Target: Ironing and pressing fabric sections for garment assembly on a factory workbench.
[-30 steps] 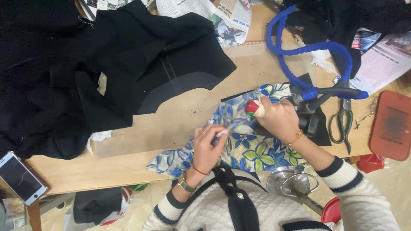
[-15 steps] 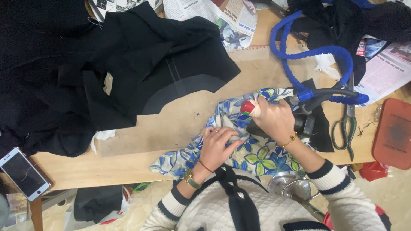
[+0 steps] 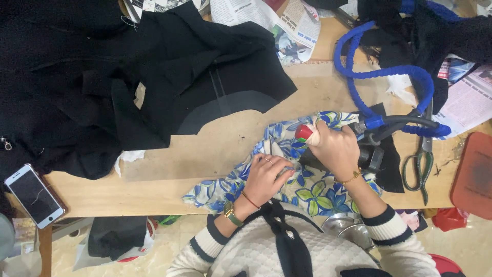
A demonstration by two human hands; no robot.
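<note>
A blue, green and white floral cloth (image 3: 312,190) lies at the near edge of the wooden table (image 3: 225,138). My right hand (image 3: 333,149) grips the handle of a steam iron (image 3: 371,154) with a red knob, pressed onto the cloth. A blue-wrapped hose (image 3: 382,72) loops from the iron toward the back. My left hand (image 3: 266,177) rests on the cloth just left of the iron, fingers curled and pinching the fabric flat.
A heap of black fabric (image 3: 128,77) covers the left half of the table. A phone (image 3: 33,195) lies at the near left edge. Scissors (image 3: 420,164) and a red pad (image 3: 474,174) sit at right. Newspapers (image 3: 271,25) lie at the back.
My left hand has slid right along the floral cloth, closer to the iron. My right hand and the iron have stayed almost in place.
</note>
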